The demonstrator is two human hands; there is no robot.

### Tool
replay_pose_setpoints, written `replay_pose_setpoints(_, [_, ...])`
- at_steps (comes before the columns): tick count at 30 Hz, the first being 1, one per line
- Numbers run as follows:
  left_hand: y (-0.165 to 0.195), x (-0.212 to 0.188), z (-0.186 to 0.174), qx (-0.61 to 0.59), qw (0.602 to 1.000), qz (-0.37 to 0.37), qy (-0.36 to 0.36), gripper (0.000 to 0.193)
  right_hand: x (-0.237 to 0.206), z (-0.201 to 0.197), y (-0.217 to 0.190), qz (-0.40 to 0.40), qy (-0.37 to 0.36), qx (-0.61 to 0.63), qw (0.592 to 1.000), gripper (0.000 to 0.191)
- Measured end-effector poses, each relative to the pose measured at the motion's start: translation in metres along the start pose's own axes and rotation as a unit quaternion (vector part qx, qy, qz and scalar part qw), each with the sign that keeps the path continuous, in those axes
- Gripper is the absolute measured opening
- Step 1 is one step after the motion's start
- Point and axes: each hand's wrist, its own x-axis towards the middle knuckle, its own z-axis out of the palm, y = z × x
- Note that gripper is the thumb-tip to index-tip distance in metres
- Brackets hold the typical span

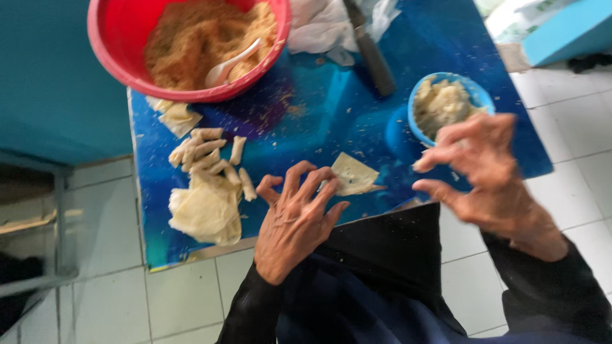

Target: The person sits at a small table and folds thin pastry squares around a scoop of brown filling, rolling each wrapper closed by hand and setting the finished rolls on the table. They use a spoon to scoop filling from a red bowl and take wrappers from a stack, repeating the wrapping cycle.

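L hand (294,220) fingers curled, tips pressed on wrapper (352,173) lying flat on tabletop (306,108) nr front edge. R hand (481,169) fingers half-open, empty, hovered by blue bowl (414,124) w/ paste.

Both arms, in dark sleeves, reached forward from the bottom of the frame. The left hand (296,213) lay palm down, wrist bent, its fingers (305,180) spread and curled like claws. The right hand (481,169) hovered higher and well apart from the left, thumb and fingertips drawn near one another, not quite closed.
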Motion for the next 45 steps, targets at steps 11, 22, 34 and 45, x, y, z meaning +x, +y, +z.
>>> replay_pose_setpoints(11, [-0.004,-0.004,0.001,-0.02,1.0,0.007,0.021,0.032,0.029,0.083,-0.023,-0.039,-0.038,-0.026,0.998,0.05])
replay_pose_setpoints(22, [-0.008,-0.006,0.005,-0.03,0.999,-0.005,0.019,0.029,0.018,0.079,-0.03,-0.128,-0.037,-0.268,0.954,0.044])
replay_pose_setpoints(34, [-0.004,-0.005,0.001,-0.02,0.999,-0.005,0.032,0.024,0.031,0.069,-0.03,-0.068,-0.034,-0.099,0.992,0.045])
replay_pose_setpoints(45, [-0.008,-0.006,0.002,-0.024,0.999,-0.003,0.043,0.021,0.012,0.066,-0.028,-0.058,-0.053,-0.089,0.993,0.048])
